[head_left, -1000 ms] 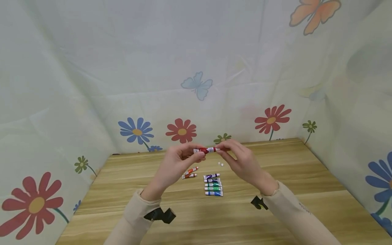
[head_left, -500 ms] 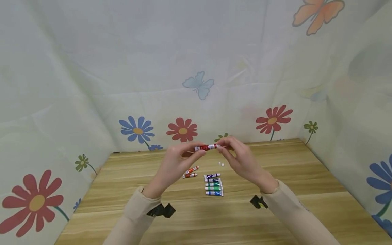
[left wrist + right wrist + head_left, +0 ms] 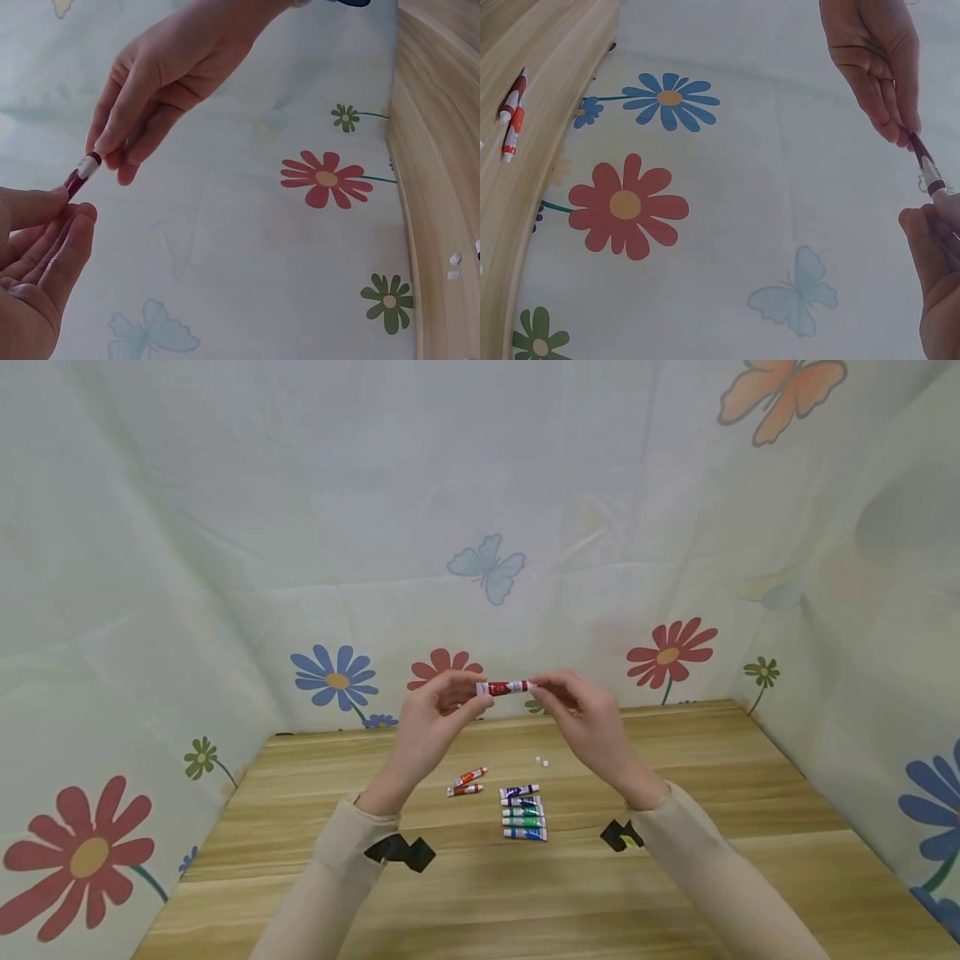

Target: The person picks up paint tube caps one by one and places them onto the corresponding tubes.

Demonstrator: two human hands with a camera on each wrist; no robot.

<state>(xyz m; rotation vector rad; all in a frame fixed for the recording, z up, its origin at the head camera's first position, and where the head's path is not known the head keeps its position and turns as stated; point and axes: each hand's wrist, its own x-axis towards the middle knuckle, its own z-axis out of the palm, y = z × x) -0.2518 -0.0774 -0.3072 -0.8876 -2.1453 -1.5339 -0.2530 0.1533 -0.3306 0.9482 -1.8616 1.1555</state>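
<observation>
Raised above the table, a red paint tube (image 3: pixel 508 687) lies level between both hands in the head view. My left hand (image 3: pixel 429 720) pinches its flat white crimped end between thumb and fingers. Fingertips of my right hand (image 3: pixel 588 722) pinch the narrow nozzle end and cover it. The left wrist view shows the tube (image 3: pixel 81 175) running from the left thumb to the right hand (image 3: pixel 169 79). From the right wrist, the tube's dark red body (image 3: pixel 919 147) emerges below the left fingertips.
Two orange-red tubes (image 3: pixel 471 776) lie on the wooden table (image 3: pixel 337 827) to the left. Beside them, several purple, green and blue tubes (image 3: pixel 523 822) form a row. Two small white pieces (image 3: pixel 545 763) sit behind that row. A flowered cloth (image 3: pixel 360 610) hangs around the table.
Both hands have lifted the red paint tube higher, up in front of the cloth. Both keep their grip on its ends; the things on the table stay put.
</observation>
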